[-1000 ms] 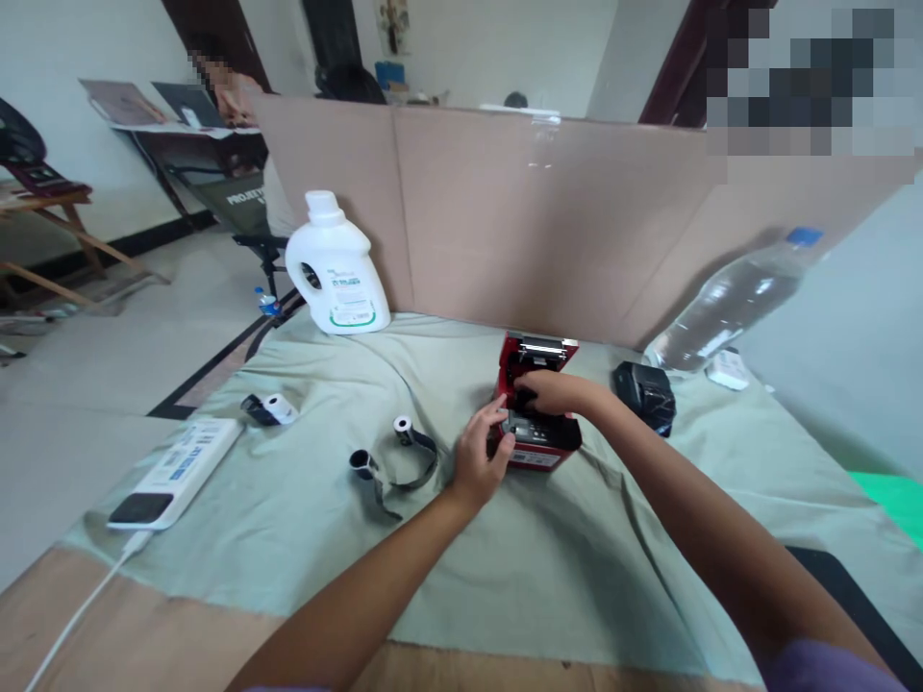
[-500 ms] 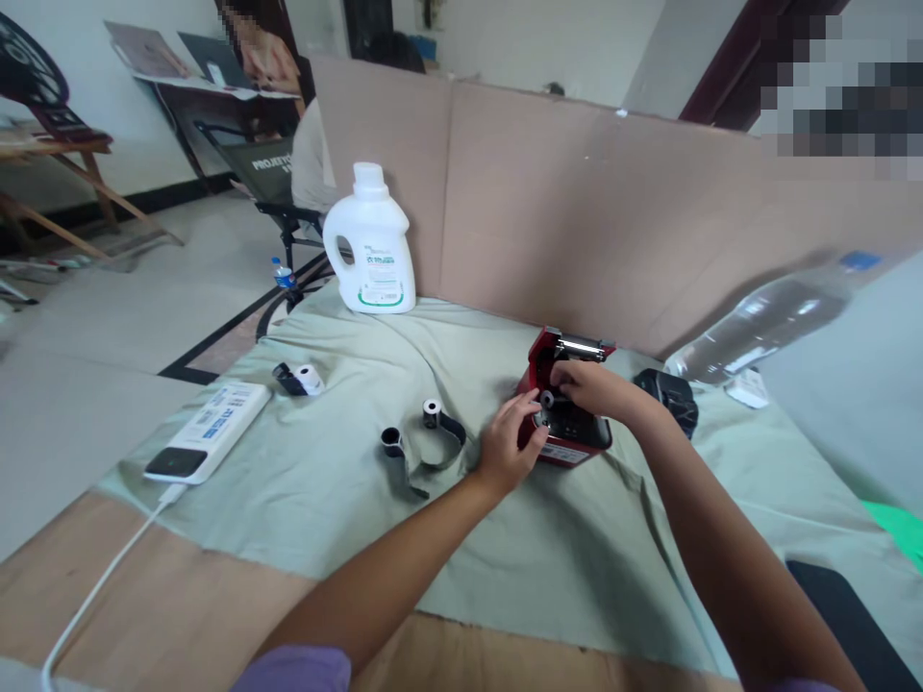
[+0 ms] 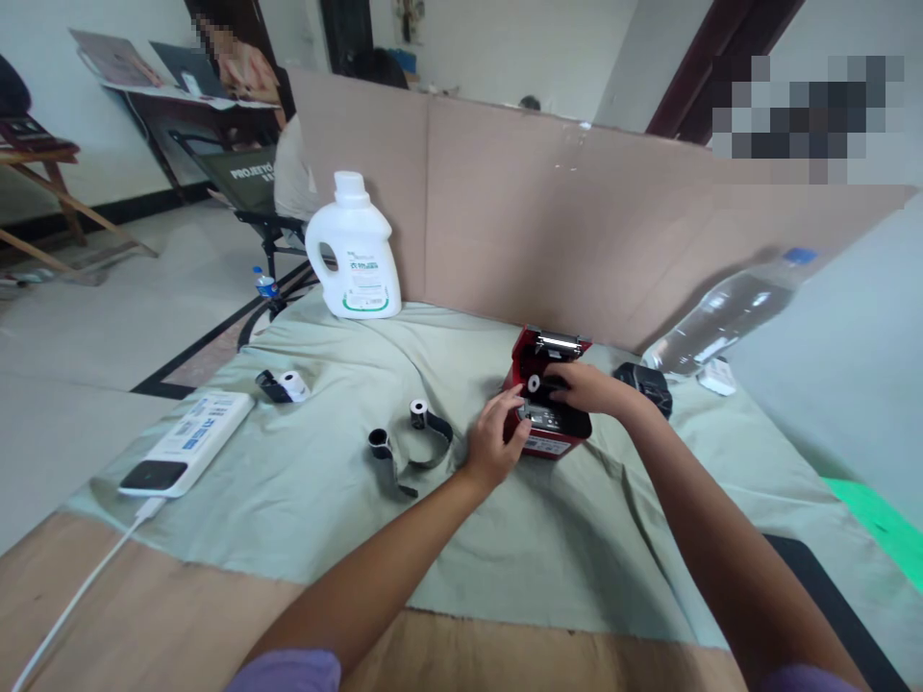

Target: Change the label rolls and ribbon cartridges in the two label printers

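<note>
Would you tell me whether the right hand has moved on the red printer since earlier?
Yes: the right hand rose toward the red printer's open lid.

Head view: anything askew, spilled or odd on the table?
Yes. A dark ribbon lies unspooled in a loose loop on the cloth, left of the open red printer. The clear water bottle leans tilted against the cardboard wall. No spill visible.

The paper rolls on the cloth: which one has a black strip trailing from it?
The roll nearest the left hand; a black strip curls from it, whereas the white roll by the power strip has none.
</note>
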`<state>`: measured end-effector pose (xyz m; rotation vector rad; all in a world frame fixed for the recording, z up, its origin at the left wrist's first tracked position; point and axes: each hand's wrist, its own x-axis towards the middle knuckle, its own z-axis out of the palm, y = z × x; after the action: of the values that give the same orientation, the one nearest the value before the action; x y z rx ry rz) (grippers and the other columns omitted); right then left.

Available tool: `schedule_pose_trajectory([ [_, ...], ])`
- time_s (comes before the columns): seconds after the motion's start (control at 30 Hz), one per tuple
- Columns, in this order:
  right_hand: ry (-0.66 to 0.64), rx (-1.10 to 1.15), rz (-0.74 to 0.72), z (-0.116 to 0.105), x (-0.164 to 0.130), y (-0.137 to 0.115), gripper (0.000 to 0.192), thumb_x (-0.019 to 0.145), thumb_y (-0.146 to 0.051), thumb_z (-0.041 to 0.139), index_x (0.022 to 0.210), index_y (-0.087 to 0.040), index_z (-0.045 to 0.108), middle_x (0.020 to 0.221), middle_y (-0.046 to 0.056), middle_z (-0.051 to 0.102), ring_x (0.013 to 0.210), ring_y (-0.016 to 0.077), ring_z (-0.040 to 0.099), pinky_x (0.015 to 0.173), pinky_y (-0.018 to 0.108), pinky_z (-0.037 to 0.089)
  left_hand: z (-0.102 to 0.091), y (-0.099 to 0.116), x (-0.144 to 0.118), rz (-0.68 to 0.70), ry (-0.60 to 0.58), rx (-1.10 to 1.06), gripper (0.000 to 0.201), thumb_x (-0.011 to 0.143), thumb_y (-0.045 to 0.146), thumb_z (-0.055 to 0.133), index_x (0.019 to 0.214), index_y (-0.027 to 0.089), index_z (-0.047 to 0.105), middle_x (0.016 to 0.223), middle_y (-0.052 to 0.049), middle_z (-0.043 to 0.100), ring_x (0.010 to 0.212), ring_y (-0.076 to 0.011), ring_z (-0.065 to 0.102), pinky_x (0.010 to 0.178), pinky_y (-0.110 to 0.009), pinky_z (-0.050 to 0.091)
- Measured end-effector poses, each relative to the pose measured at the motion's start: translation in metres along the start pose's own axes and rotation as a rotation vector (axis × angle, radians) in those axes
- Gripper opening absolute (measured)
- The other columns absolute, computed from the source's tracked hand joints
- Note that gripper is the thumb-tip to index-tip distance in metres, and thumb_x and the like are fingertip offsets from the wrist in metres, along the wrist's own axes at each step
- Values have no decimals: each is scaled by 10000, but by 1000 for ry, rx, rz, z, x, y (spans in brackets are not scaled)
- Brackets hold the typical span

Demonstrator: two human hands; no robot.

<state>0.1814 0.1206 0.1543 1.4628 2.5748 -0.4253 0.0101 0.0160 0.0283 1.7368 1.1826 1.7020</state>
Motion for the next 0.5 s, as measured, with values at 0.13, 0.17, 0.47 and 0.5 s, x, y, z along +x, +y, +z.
schedule_pose_trajectory([
  [0.13,57,441,-23,-20,-24,-7,331,936,-309,541,1237,-210,635,1179,94,714,1045,251,656,875,350,521,0,0,0,-31,-4,16,224,971,300,553,1174,228,611,1371,-104,653,1298,-246,597,1113,-465,489],
  [0.17,92,526,-29,-25,-27,-12,330,942,-342,538,1233,-221,636,1175,84,712,1045,247,652,878,349,522,0,0,-1,-42,-1,22,226,969,304,555,1173,226,614,1334,-102,669,1283,-249,606,1102,-463,497],
  [0.47,293,1039,-196,-33,18,-94,393,876,-485,596,1138,-193,583,721,-23,574,610,133,522,600,265,421,-2,0,0,7,-11,-39,252,987,313,539,1215,222,596,1421,-105,621,1333,-256,569,1140,-471,469],
  [0.5,280,1023,-208,-31,27,-105,354,882,-466,579,1114,-198,576,702,-33,557,595,128,511,592,260,411,-2,0,0,16,-11,-35,248,987,314,535,1211,225,594,1421,-102,621,1336,-254,567,1144,-469,466],
])
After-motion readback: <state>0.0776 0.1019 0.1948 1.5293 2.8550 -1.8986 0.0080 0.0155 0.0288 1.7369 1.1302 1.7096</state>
